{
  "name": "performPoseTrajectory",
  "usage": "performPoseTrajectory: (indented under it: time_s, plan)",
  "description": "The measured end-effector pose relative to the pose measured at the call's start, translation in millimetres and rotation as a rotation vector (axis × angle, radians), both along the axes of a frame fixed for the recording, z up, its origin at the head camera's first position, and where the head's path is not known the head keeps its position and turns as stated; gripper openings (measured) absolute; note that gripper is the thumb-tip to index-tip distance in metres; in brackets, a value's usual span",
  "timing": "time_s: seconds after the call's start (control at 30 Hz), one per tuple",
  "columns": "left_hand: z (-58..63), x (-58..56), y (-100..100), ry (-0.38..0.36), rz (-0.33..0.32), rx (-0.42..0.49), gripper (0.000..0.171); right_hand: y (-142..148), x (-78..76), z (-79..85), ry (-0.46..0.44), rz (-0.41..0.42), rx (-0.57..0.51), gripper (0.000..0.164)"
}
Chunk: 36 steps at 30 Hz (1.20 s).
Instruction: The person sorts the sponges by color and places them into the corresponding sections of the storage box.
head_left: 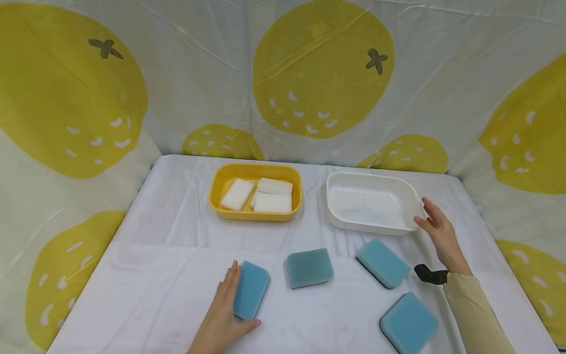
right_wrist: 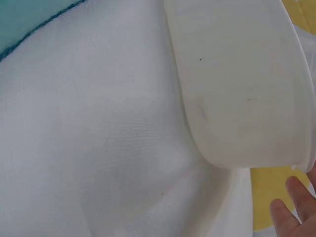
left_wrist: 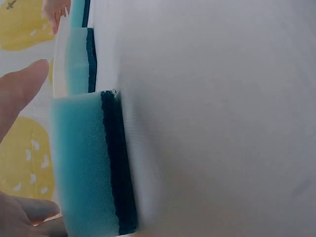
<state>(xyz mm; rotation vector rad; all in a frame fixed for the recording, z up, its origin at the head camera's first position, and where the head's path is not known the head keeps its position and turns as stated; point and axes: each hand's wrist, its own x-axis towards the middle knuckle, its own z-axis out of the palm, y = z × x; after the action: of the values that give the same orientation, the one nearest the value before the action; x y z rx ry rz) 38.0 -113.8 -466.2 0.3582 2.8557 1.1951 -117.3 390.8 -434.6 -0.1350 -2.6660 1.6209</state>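
My left hand point(head_left: 225, 307) lies along the left side of a blue sponge point(head_left: 251, 290), its fingers extended and its thumb spread off the near end. In the left wrist view that sponge point(left_wrist: 81, 163) shows a dark scouring layer underneath, flat on the cloth; fingertips point(left_wrist: 42, 210) are at its edge and the thumb is apart from it. My right hand point(head_left: 439, 233) is at the right end of a white plastic tub point(head_left: 371, 227), fingers loosely spread, thumb near the rim. In the right wrist view, fingers point(right_wrist: 284, 215) show beyond the tub's end; whether they touch it I cannot tell.
A yellow tub point(head_left: 256, 216) at the back holds several white sponges point(head_left: 237, 194). A greener sponge point(head_left: 310, 268) lies mid-table; two blue sponges point(head_left: 383, 263) lie at the right, below the white tub. Lemon-print cloth point(head_left: 212, 98) hangs behind and at both sides.
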Motion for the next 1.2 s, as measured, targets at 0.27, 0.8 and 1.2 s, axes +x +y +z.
performPoseTrajectory:
  time_s: [0.27, 0.8, 1.2]
  plan:
    - [-1.1, 2.7, 1, 0.001, -0.019, -0.036, 0.121, 3, -0.9, -7.3, -0.048, 0.019, 0.001, 0.069]
    - [-2.3, 5.2, -1, -0.043, 0.014, -0.050, 0.115, 2, 1.6, -14.5, -0.051, 0.024, -0.045, 0.071]
    - [-2.6, 3.4, -2, 0.000, 0.051, -0.017, 0.104, 5, 2.8, -22.1, -0.015, 0.075, -0.093, 0.069]
